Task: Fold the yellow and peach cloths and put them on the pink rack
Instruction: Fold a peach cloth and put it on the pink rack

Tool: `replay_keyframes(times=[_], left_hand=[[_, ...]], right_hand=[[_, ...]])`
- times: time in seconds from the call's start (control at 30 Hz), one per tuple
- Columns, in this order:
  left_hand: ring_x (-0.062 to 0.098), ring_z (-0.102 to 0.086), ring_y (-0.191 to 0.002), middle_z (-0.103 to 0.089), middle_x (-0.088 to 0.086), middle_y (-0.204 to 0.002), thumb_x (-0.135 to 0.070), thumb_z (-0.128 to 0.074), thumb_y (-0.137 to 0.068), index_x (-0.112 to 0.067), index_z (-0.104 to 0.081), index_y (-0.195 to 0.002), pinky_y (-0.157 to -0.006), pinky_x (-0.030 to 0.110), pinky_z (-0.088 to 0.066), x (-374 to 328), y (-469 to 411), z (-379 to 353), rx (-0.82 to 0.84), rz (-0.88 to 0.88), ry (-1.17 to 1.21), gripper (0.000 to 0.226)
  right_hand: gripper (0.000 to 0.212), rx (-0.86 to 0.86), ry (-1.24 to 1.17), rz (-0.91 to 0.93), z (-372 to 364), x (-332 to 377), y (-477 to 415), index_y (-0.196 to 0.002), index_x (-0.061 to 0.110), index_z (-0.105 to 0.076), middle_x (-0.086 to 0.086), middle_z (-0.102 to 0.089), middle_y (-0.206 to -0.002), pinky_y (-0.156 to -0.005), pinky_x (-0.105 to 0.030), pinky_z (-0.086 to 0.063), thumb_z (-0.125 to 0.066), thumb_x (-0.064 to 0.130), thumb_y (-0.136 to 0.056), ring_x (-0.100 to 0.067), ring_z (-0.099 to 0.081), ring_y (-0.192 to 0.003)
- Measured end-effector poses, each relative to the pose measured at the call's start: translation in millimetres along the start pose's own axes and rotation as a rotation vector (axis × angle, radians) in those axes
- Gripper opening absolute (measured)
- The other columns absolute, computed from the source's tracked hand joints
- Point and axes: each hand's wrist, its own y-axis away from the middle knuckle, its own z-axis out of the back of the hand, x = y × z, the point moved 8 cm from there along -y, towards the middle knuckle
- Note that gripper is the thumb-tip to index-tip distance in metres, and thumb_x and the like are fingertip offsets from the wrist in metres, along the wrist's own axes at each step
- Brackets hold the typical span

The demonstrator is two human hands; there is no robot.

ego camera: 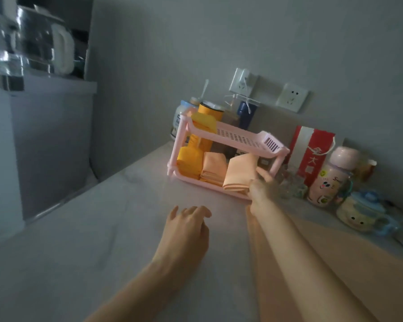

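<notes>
so: last peach cloth at the rack, right hand on it

from my remote seat i see the pink rack (242, 139) standing right of centre in the frame, on a pale marbled counter (102, 228) close to the grey wall. its lower tier holds three folded pieces in a row. a yellow cloth (188, 163) is at the left end. the middle peach cloth (213, 168) is just beside it. the right peach cloth (239, 174) stands on edge at the right end, leaning slightly. another yellow cloth, the upper yellow cloth (203, 123), sits at the left end of the top tier.

the right hand (260, 184) reaches in from the lower right of the frame. it is at the right edge of the right peach cloth, thumb in front and fingers behind, pinching it. motion blur softens the hand, so i cannot make out each finger.

the left hand (189, 226) hovers low over the counter below the rack, well apart from it. it is palm down with fingers loosely curved, and it holds nothing.

to the right of the rack, along the wall, are a red and white paper bag (312, 149), a pink cartoon bottle (328, 180) and a cartoon mug (358, 214). two wall sockets (292, 97) sit above them. a blurred kettle (44, 43) is in the upper left of the frame.
</notes>
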Motion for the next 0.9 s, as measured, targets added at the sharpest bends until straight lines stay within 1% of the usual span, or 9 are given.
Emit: replay_keyframes(times=[0.07,0.17,0.3,0.43,0.57,0.63,0.73,0.77,0.9], left_hand=[[0.013,-0.053,-0.115,-0.06,-0.004,-0.122,-0.016,-0.023,-0.085,-0.02,-0.058,-0.116,-0.111,0.027,-0.015,1.5,-1.0,2.5,-0.035,-0.002,0.014,0.047],[0.019,-0.058,-0.107,-0.065,0.0,-0.113,-0.016,-0.024,-0.075,-0.016,-0.062,-0.109,-0.107,0.026,-0.021,3.0,-1.7,3.7,-0.063,-0.014,0.025,0.052],[0.021,-0.058,-0.103,-0.066,0.0,-0.111,-0.016,-0.023,-0.074,-0.014,-0.063,-0.108,-0.092,0.023,-0.032,5.4,-0.7,5.6,-0.096,-0.022,0.048,0.052],[0.02,-0.058,-0.101,-0.066,0.001,-0.108,-0.016,-0.024,-0.074,-0.013,-0.063,-0.108,-0.084,0.022,-0.039,6.4,0.4,3.6,-0.084,-0.023,0.077,0.052],[0.017,-0.056,-0.1,-0.064,-0.002,-0.11,-0.016,-0.023,-0.08,-0.015,-0.061,-0.109,-0.083,0.021,-0.037,7.0,-0.5,0.3,-0.057,-0.03,0.054,0.048],[0.017,-0.056,-0.1,-0.063,-0.003,-0.109,-0.019,-0.02,-0.076,-0.016,-0.06,-0.109,-0.083,0.021,-0.036,6.7,-0.8,-0.4,-0.048,-0.025,0.053,0.052],[0.021,-0.057,-0.098,-0.064,0.0,-0.106,-0.018,-0.021,-0.072,-0.013,-0.061,-0.106,-0.08,0.023,-0.036,6.0,-2.4,1.1,-0.057,-0.022,0.07,0.053],[0.021,-0.057,-0.098,-0.064,0.001,-0.106,-0.018,-0.021,-0.072,-0.012,-0.061,-0.106,-0.08,0.023,-0.036,5.6,-2.9,1.8,-0.061,-0.022,0.074,0.053],[0.018,-0.057,-0.097,-0.063,0.0,-0.108,-0.019,-0.019,-0.072,-0.013,-0.06,-0.107,-0.08,0.02,-0.034,7.7,-1.3,2.1,-0.055,-0.005,0.07,0.055]], right_hand=[[0.048,-0.043,-0.095,-0.003,-9.4,4.2,-5.6,-0.131,0.026,-0.05,0.009,-0.043,-0.13,-0.089,-0.031,-0.049,-0.035,0.0,-0.094,-0.015,-0.049,-0.1],[0.056,-0.107,-0.23,-0.03,-10.3,11.3,-10.0,-0.141,0.035,-0.033,0.008,-0.046,-0.113,-0.082,-0.028,-0.046,-0.032,0.002,-0.096,-0.015,-0.051,-0.096],[0.044,-0.193,-0.145,-0.03,-12.7,6.9,-6.2,-0.123,0.019,-0.05,-0.002,-0.049,-0.122,-0.098,-0.035,-0.045,-0.034,-0.007,-0.091,-0.025,-0.052,-0.112],[0.042,-0.32,-0.094,0.024,-14.1,7.1,0.4,-0.118,0.006,-0.054,-0.01,-0.044,-0.139,-0.097,-0.043,-0.047,-0.035,-0.014,-0.086,-0.031,-0.051,-0.118],[0.028,-0.278,-0.146,-0.063,-17.1,-0.6,-1.7,-0.113,0.001,-0.052,-0.012,-0.049,-0.125,-0.1,-0.044,-0.044,-0.036,-0.005,-0.091,-0.027,-0.052,-0.113],[0.022,-0.212,-0.121,-0.068,-19.0,-2.4,-12.4,-0.108,0.003,-0.052,-0.021,-0.054,-0.121,-0.092,-0.04,-0.047,-0.039,-0.003,-0.092,-0.034,-0.056,-0.111],[0.03,-0.112,0.104,0.026,-22.8,-0.9,-32.3,-0.118,-0.006,-0.054,-0.02,-0.061,-0.105,-0.072,-0.032,-0.046,-0.048,-0.001,-0.089,-0.037,-0.058,-0.105],[0.03,-0.08,0.276,0.086,-25.1,0.9,-37.8,-0.116,-0.006,-0.056,-0.019,-0.061,-0.1,-0.074,-0.032,-0.045,-0.049,-0.001,-0.087,-0.037,-0.057,-0.106],[0.028,-0.048,0.965,0.455,-45.9,1.2,-38.6,-0.114,0.001,-0.06,-0.019,-0.055,-0.122,-0.103,-0.043,-0.031,-0.05,0.008,-0.088,-0.035,-0.046,-0.119]])
